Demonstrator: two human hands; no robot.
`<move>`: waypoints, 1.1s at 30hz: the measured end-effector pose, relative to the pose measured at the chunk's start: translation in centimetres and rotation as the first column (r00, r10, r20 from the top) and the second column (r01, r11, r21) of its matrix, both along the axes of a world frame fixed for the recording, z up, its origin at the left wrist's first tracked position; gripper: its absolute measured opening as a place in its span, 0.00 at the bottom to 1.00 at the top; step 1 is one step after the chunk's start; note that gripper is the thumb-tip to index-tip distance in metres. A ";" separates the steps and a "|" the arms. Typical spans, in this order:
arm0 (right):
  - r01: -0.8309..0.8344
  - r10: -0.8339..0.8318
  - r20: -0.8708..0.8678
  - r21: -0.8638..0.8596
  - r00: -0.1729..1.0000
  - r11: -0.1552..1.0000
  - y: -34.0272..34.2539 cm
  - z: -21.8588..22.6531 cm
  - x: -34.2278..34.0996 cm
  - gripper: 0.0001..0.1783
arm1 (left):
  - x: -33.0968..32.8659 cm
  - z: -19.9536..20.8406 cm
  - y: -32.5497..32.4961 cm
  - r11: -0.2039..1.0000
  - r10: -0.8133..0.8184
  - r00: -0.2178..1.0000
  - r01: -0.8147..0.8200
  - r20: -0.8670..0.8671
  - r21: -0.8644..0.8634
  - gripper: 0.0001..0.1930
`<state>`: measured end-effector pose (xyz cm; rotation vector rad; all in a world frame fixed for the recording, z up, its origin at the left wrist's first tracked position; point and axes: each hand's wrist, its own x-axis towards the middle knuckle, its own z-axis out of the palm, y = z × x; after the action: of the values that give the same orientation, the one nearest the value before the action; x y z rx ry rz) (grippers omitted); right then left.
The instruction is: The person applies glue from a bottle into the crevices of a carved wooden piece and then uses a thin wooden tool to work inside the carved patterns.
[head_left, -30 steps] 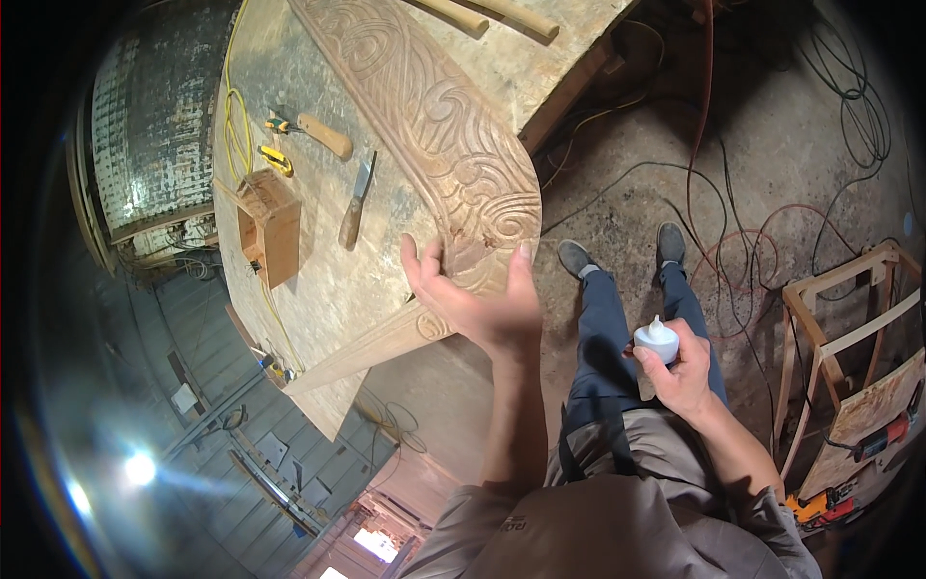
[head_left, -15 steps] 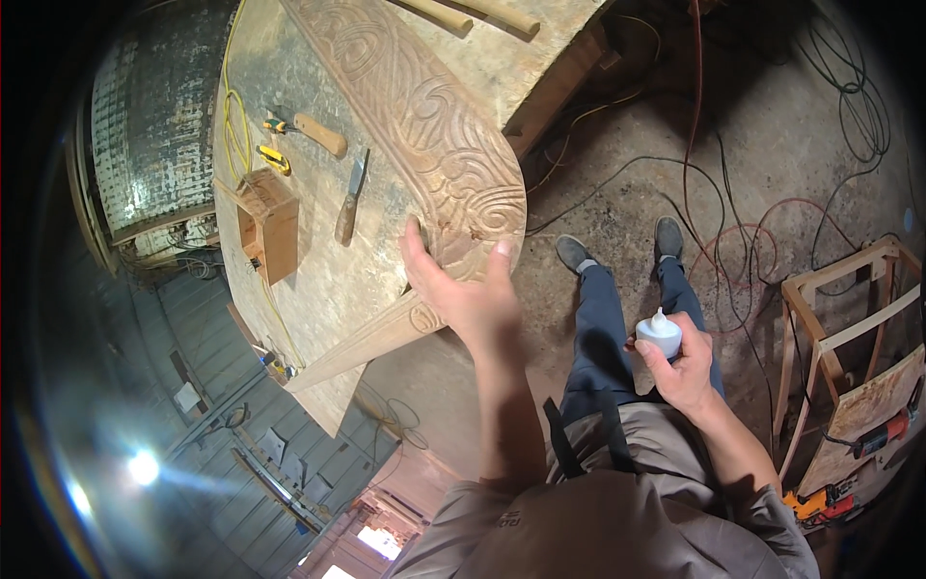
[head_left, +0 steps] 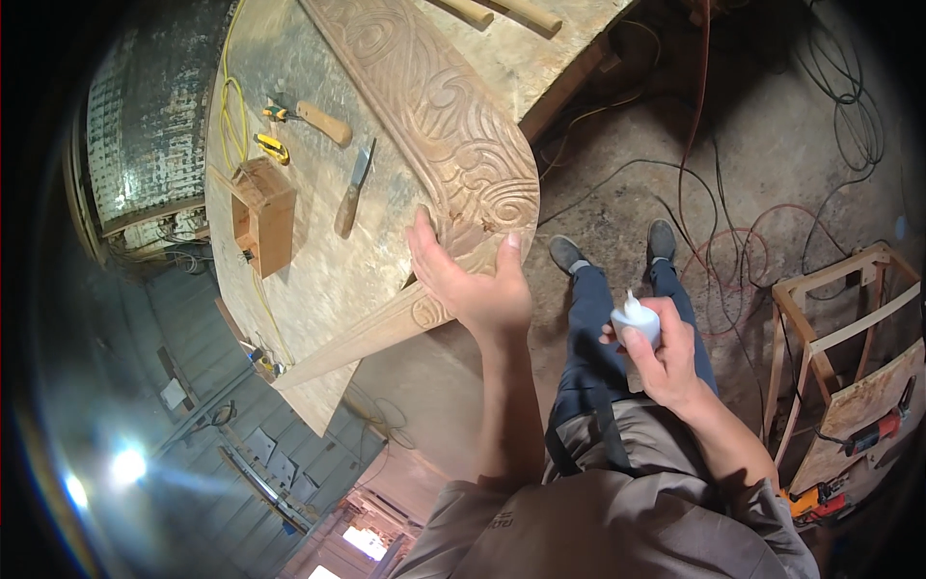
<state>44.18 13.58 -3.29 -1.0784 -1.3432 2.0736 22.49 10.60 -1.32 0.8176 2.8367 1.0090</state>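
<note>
A long carved wooden piece [head_left: 453, 116] with swirling relief lies across the worktable, its rounded end toward me. My left hand [head_left: 482, 294] clasps that end in a wide span, fingers along its left edge and thumb on the right. Beneath that hand a tapered wooden part [head_left: 371, 331] with a small carved scroll runs out to the lower left. Over the floor, in front of my legs, my right hand [head_left: 666, 362] is closed around a small white squeeze bottle [head_left: 637, 323]. Its nozzle points up, and my fingers hide part of the body.
The worktable [head_left: 318, 212] bears a putty knife [head_left: 358, 185], a wooden handle [head_left: 324, 124], a yellow cutter [head_left: 272, 147] and an open wooden box [head_left: 275, 217]. Cables [head_left: 719, 193] trail over the floor. A wooden frame [head_left: 830, 318] stands at right, near a red power tool [head_left: 873, 431].
The bottle in my right hand has moved slightly left and up and tilts a little more to the left. My left hand keeps its place on the carved piece as the view shifts.
</note>
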 end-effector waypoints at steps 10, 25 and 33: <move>-0.133 0.125 0.106 0.071 0.986 0.989 1.6 1.5 -7.0 0.12 | -0.3 1.7 -2.2 0.973 -0.223 0.972 0.226 0.071 -0.039 0.55; -0.122 0.122 0.122 -0.001 0.985 0.992 2.2 2.3 -8.5 0.14 | -0.2 2.1 -1.8 0.959 -0.245 0.969 0.242 -0.005 -0.150 0.57; -0.134 0.133 0.122 0.000 0.984 0.991 2.1 2.4 -8.7 0.13 | -0.4 2.4 -1.9 0.953 -0.238 0.970 0.243 0.046 -0.182 0.60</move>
<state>35.46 15.69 -0.93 -1.1567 -1.5194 2.1250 22.07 8.67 1.10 1.0880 2.6735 0.7048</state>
